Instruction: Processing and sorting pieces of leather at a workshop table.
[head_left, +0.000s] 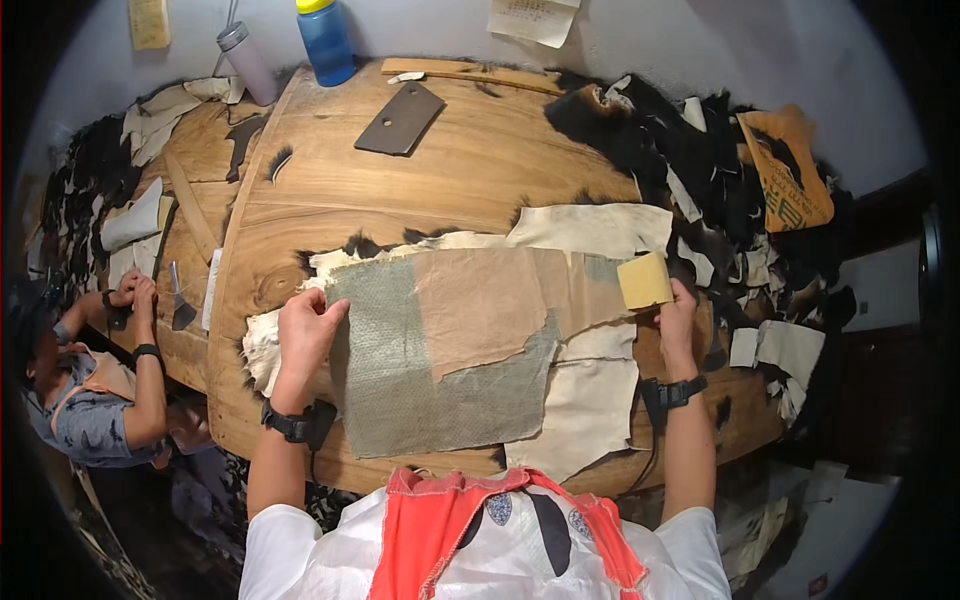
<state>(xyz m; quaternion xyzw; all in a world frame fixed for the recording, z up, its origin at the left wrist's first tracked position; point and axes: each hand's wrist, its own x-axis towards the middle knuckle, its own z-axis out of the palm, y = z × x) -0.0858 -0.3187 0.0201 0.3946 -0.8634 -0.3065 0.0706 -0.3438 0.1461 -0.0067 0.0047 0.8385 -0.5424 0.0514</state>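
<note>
A greenish woven-textured sheet (465, 420) with a torn brown paper patch (480, 307) on it lies before me, over pale fur hide pieces (592, 225). Thumb and fingers of my left hand (307, 337) pinch the sheet's upper left edge. A brown strip (585, 289) runs from the patch to the right, ending under a yellow square piece (645, 281). My right hand (677, 319) grips the yellow piece at its right edge, fingers partly hidden behind it. Pale hide with its skin side up (577, 412) shows below the strip.
Black fur scraps (630, 142) heap at the right beside an orange bag (787, 172). A dark flat plate with holes (401, 120), a wooden strip (472, 75) and a blue bottle (326, 45) stand or lie farther back. Another person (105, 390) works at the left near a broad-bladed knife (181, 307).
</note>
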